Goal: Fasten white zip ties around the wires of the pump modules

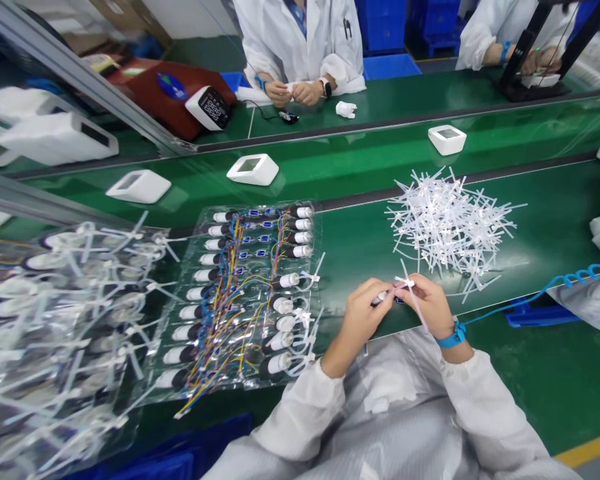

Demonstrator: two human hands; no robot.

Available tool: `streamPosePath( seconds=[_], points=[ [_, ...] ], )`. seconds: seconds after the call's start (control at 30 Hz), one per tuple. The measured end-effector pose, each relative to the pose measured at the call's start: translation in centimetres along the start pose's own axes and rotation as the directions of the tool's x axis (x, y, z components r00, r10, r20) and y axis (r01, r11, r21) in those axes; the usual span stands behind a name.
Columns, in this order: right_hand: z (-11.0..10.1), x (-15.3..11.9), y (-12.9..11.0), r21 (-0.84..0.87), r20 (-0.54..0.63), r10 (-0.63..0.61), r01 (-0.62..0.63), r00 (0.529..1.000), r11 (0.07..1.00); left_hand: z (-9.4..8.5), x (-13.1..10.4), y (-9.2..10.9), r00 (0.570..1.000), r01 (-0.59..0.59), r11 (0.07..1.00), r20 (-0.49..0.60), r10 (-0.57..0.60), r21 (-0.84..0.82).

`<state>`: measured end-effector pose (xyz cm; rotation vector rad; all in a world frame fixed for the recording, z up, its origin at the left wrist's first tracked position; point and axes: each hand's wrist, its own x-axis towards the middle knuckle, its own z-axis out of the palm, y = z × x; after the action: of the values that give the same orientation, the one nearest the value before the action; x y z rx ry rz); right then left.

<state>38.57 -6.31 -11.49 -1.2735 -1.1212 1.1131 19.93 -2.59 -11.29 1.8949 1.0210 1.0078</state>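
In front of my body, my left hand [364,312] is closed around a white-and-black cylindrical sensor [380,298], mostly hidden by the fingers. My right hand [433,305] pinches a white connector with thin tubes sticking out [406,283]. Both sets of fingertips meet there, and the exact joint between the parts is hidden. To the left, a clear plastic tray [206,217] holds several similar cylinders with coloured wires [235,287]. Those along its lower right side carry white tubes. A heap of white tube pieces [445,223] lies on the green surface beyond my right hand.
More tubed parts in clear trays [70,320] stand at the left. White devices with screens [253,169] sit on the green belt [340,157]. Across it, a co-worker's hands [295,93] work. A blue coiled cord [540,290] runs right from my wrist strap [453,337].
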Motion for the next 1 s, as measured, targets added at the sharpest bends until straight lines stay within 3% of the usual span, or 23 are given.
streamPosePath(
  seconds=[0.23,0.47,0.77,1.0],
  points=[
    [-0.4,-0.1,0.3,0.162,-0.023,0.097,-0.092,0.995,0.983,-0.1,0.1,0.0,0.996,-0.026,1.0,0.082,0.025,0.005],
    [-0.9,0.2,0.9,0.234,0.003,0.075,-0.074,0.997,0.969,-0.1,0.0,-0.1,0.993,0.097,0.992,0.067,-0.092,-0.078],
    [-1.1,0.0,-0.2,0.341,0.041,0.051,-0.061,0.998,0.938,-0.2,-0.1,-0.3,0.984,0.157,0.985,0.097,-0.15,-0.075],
    [-1.1,0.0,0.5,0.326,0.028,0.082,-0.086,0.996,0.941,-0.3,0.1,-0.1,0.98,0.151,0.988,0.133,-0.145,-0.035]
  ],
)
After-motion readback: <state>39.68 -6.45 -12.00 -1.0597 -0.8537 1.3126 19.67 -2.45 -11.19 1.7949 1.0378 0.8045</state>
